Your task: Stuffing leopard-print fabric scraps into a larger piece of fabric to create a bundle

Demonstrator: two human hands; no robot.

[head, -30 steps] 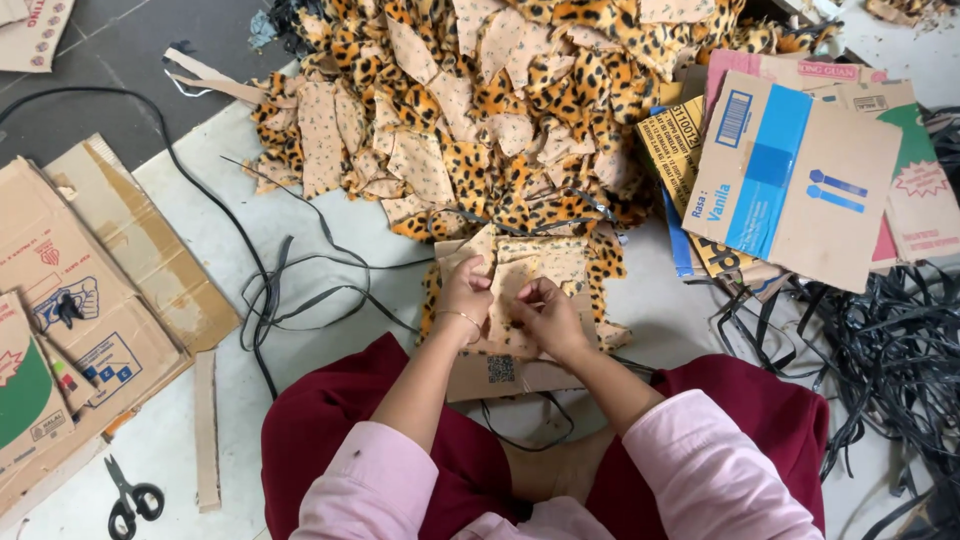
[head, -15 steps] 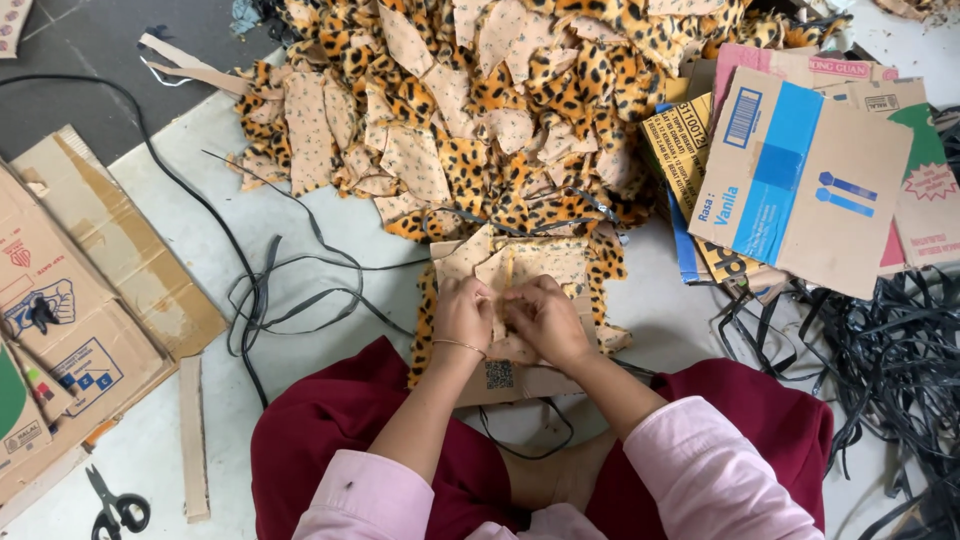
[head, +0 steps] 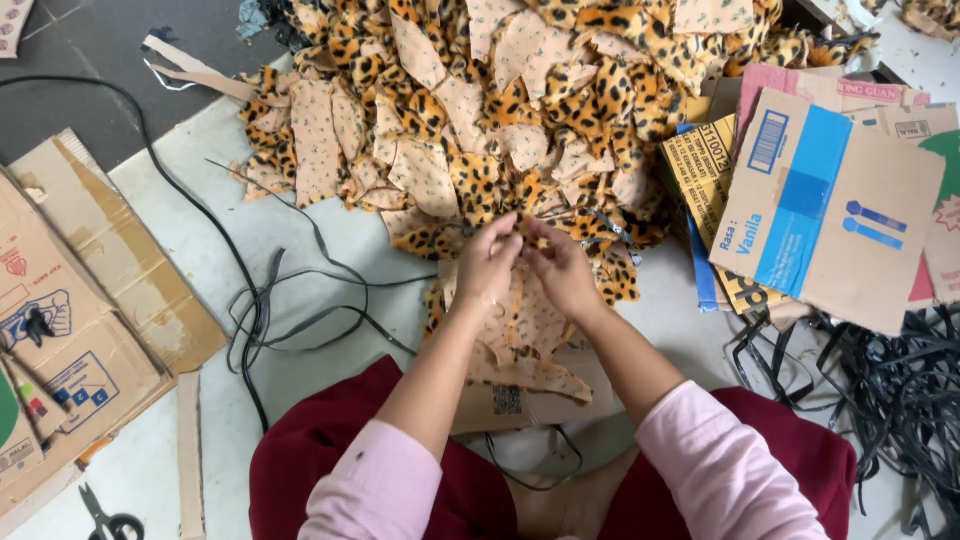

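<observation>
I see both hands meeting at the near edge of the big heap of leopard-print fabric pieces on the floor. The left hand has its fingers pinched together on a small fabric scrap, and the right hand is closed on the same scrap from the other side, fingertips nearly touching. A small stack of fabric pieces lies just below the hands, between the knees, partly resting on a brown card.

What worries me is how thin the grip is: the scrap is held only at the fingertips, so a tug from either side could let it slip back into the heap, where it would be hard to tell from the rest. The stack underneath looks loose and fanned, and a forearm brushing it could scatter it. Black cords curl across the floor by the left knee, and scissors lie at the lower left, well apart, near flattened cardboard boxes and more card on the left
</observation>
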